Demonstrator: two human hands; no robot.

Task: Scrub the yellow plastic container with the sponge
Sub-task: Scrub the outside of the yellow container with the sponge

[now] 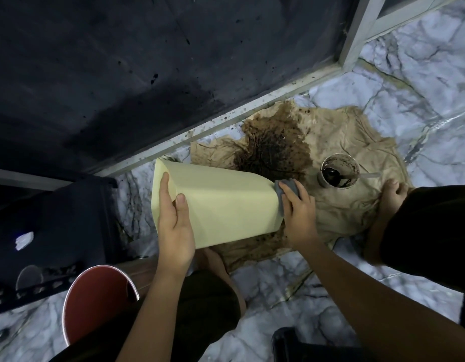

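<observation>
Left hand point(175, 220) is gripping the tipped yellow container point(221, 205) by its rim, right hand point(298, 207) pressing the grey sponge point(286, 188) on its base; scrubbing looks underway, sides seemingly left.

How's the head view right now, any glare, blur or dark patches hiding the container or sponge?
Head view: the yellow container is evenly lit and sharp, and so is the grey sponge under the right hand; the left hand is clear too; the upper left is very dark; wide-angle bending shows at the edges; the red bucket rim glints.

Stained beige cloth point(343, 205) on marble floor point(422, 87), small cup of dark residue point(339, 172) upon it, red bucket point(95, 304) nearby
</observation>
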